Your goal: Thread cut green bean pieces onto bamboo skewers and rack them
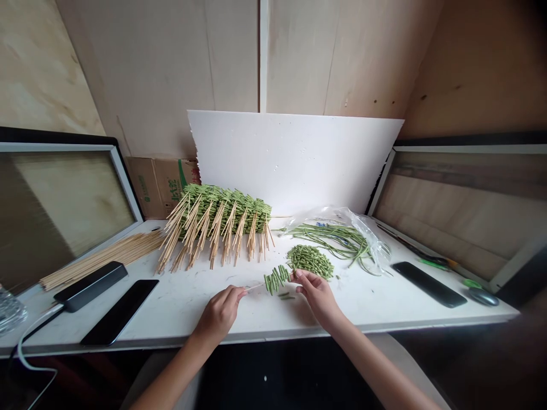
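My left hand (220,310) is closed in a pinch on the bare end of a thin wooden skewer (255,286), held just above the white table. Several short cut pieces of green bean (277,279) sit side by side across the skewer, to the right of the left fingers. At the far end of that row my right hand (314,293) is closed, thumb and fingers pinched at the last bean piece; the skewer's tip is hidden there. Two loose bean pieces (286,296) lie below the skewer. Behind my right hand is a heap of cut bean pieces (310,261).
A tall stack of bean-loaded skewers (231,210) stands at the back left, with bare skewers (106,256) beside it. Long uncut beans (333,239) lie in a clear plastic bag (376,245). Black phones (119,313) and a black box (92,285) flank the work area.
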{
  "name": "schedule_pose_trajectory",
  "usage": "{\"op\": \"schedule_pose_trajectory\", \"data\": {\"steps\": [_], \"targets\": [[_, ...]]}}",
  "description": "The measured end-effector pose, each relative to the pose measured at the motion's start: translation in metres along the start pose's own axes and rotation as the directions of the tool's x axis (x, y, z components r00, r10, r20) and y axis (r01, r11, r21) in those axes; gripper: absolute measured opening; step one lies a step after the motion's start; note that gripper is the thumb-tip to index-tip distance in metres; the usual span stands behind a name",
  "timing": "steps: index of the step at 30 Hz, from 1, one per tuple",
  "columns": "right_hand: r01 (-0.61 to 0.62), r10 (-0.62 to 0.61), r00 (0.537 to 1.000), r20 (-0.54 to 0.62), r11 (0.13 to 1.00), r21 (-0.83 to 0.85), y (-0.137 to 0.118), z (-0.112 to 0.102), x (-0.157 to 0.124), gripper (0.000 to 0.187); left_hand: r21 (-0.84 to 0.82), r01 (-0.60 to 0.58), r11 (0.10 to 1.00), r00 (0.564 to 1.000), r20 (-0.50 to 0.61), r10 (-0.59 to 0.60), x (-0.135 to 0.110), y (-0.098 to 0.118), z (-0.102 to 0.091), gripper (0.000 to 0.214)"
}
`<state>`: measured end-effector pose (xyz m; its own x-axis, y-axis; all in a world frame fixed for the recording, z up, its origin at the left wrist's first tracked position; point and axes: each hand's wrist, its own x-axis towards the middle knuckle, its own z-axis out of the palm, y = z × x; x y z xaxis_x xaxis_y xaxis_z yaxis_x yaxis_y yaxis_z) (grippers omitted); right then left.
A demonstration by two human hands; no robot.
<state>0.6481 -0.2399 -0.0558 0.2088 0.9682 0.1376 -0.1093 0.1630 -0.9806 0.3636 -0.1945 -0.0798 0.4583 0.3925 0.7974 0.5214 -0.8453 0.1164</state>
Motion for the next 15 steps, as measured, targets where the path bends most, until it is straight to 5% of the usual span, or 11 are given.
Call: {"op": "schedule_pose_trajectory", "data": {"steps": [15], "targets": [[0.068, -0.068, 0.998, 0.006, 0.991, -0.112, -0.006, 0.0033, -0.0031, 0.046, -0.002, -0.005, 1.0, 1.0, 0.024, 0.005, -0.0013, -0.0009, -0.0003, 0.017]]}}
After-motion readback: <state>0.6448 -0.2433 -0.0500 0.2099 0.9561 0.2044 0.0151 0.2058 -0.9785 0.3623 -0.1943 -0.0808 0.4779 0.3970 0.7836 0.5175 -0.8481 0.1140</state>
